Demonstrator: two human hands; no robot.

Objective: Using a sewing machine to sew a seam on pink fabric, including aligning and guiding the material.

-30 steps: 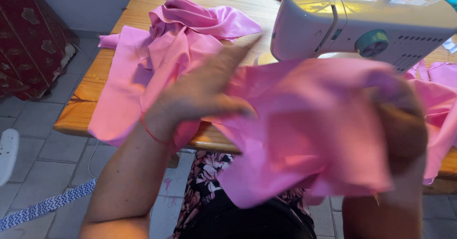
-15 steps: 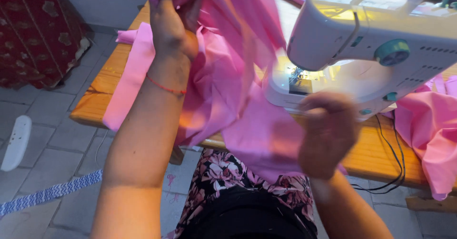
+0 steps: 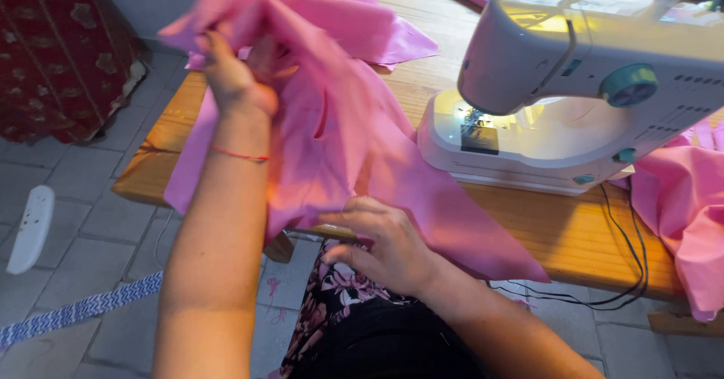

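The left hand (image 3: 235, 77) grips a bunch of the pink fabric (image 3: 339, 138), raised above the wooden table (image 3: 543, 228); the right hand (image 3: 381, 247) pinches its lower edge at the near table edge. No cloth lies under the needle of the white sewing machine (image 3: 588, 85) (lamp lit), so stitching of this piece appears not yet under way. No packages or signs visible; a teal dial (image 3: 628, 85) marks the machine's front.

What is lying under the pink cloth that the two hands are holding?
Under the pink cloth a wooden table shows at its edges, with the sewing machine beside. Whatever lies on the table beneath the cloth is covered.
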